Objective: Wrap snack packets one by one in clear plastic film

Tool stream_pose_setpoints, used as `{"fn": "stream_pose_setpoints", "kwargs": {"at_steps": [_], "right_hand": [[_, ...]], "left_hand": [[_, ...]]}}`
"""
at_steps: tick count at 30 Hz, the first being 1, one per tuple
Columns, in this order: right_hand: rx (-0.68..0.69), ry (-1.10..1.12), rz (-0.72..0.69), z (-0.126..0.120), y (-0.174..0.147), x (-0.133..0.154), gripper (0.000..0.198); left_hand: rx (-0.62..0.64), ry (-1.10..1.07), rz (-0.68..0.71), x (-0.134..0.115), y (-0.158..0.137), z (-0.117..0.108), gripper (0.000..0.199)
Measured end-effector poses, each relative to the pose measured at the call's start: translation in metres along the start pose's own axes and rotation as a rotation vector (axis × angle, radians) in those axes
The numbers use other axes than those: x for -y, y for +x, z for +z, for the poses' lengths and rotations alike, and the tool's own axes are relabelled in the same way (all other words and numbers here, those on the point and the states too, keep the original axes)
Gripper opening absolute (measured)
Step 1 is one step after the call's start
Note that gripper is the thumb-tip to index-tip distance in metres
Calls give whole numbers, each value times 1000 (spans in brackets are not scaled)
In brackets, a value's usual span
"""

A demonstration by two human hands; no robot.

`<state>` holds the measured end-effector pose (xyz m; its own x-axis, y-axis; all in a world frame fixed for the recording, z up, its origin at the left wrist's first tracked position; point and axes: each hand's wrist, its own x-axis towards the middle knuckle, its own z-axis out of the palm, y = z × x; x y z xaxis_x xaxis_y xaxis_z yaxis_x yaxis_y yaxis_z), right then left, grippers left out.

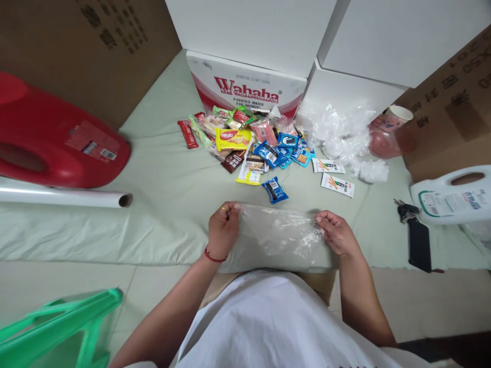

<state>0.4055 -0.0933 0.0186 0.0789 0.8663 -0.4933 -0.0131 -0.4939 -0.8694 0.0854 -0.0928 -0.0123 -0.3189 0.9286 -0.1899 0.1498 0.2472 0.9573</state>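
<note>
Red plastic jug (76, 145), contents hidden. Left hand (223, 232): fingers clamped on clear plastic bag (276, 230), stretched below snack packets (265, 153), long axis left-right; mouth direction unclear. Right hand (338, 234): fingers clamped on opposite corner.

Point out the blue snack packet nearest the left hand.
The blue packet lying apart in front of the snack heap, just beyond the clear bag; the other blue packets lie in the heap, farther from the left hand.
</note>
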Motion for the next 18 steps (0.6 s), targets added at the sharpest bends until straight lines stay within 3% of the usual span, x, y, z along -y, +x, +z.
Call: {"fn": "stream_pose_setpoints", "kwargs": {"at_steps": [5, 9, 11, 12, 14, 16, 18], "right_hand": [[-53, -165, -106, -28, 8, -1, 44], [-470, -332, -325, -36, 4, -1, 39], [-589, -385, -483, -28, -10, 0, 33], [-566, -416, -586, -20, -20, 0, 31], [-391, -538, -825, 0, -39, -4, 31], [-160, -742, -1038, 22, -53, -13, 47], [-20, -924, -1161, 43, -57, -26, 66]], "left_hand": [[148, -68, -78, -2, 9, -3, 29], [174, -30, -42, -1, 11, 5, 29], [155, -1, -24, -2, 10, 10, 30], [149, 15, -18, -2, 10, 12, 31], [138, 45, -9, -3, 10, 15, 31], [134, 75, -7, -5, 10, 17, 32], [129, 101, -5, -7, 10, 18, 33]]}}
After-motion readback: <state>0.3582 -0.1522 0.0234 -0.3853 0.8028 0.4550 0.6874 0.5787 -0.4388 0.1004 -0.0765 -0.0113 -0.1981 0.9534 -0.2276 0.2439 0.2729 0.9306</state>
